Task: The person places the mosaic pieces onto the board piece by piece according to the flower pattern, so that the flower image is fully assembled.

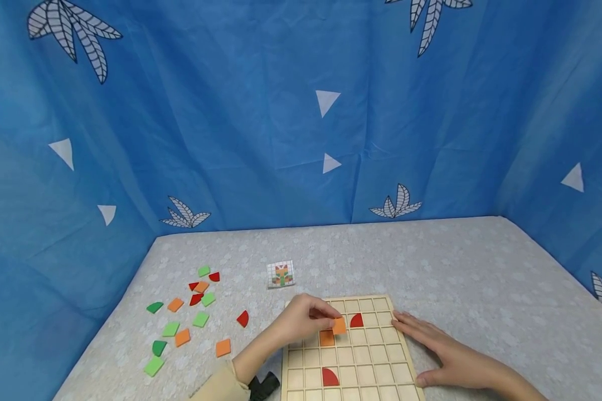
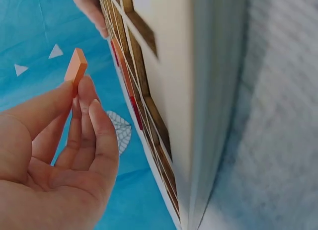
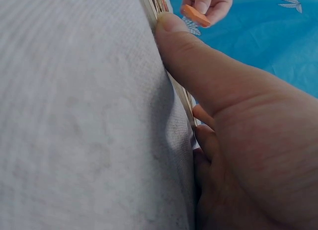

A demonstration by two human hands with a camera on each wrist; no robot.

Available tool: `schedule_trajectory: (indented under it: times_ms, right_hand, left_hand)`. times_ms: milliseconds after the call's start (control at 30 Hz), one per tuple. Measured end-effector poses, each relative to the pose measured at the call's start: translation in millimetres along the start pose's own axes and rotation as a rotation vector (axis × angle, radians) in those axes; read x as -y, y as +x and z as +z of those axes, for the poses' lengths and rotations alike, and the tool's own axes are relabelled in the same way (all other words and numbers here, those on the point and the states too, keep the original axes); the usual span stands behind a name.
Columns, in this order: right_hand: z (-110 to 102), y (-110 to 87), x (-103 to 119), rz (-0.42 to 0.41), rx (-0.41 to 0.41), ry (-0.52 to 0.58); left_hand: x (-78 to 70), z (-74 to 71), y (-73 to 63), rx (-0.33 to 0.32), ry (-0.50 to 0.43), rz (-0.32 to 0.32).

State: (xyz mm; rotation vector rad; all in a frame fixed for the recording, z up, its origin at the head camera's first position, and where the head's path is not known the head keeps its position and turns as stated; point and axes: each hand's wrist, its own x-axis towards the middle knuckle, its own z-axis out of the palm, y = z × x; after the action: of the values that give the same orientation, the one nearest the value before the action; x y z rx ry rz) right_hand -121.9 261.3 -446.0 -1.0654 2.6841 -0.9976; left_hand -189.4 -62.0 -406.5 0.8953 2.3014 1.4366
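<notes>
My left hand pinches an orange square tile between thumb and fingers, just above the wooden grid board. In the left wrist view the tile stands tilted at the fingertips, apart from the board. Another orange square sits in a cell beneath the hand. Two red quarter-circle pieces also lie in cells, one near the far side and one closer to me. Along the board's right edge rests my right hand, fingers extended, with thumb and fingertips touching the rim.
Loose orange squares, light green squares, dark green quarter-circles and red quarter-circles lie scattered on the left of the table. A small printed pattern card lies behind the board. A blue curtain encloses the table.
</notes>
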Motion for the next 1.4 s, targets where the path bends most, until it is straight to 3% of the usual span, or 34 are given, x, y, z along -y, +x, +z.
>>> schedule_trajectory:
  times_ms: [567,933,1233,1400]
  right_hand:
    - [-0.4,-0.8,0.9,0.015,0.001,-0.020]
    - [-1.3,0.7,0.9,-0.043,-0.035,-0.050]
    - [-1.4,0.0,0.1,-0.058,-0.035,-0.014]
    - [-1.2,-0.1,-1.3,-0.075,-0.036,0.003]
  left_hand:
    - [4.2,7.4,6.2,0.021,0.160,-0.006]
    - [0.8,9.2,4.8,0.030,0.281,0.065]
    - [-1.1,10.2,2.7,0.039,0.344,0.068]
    - [-0.5,11.1,2.4,0.029,0.399,0.115]
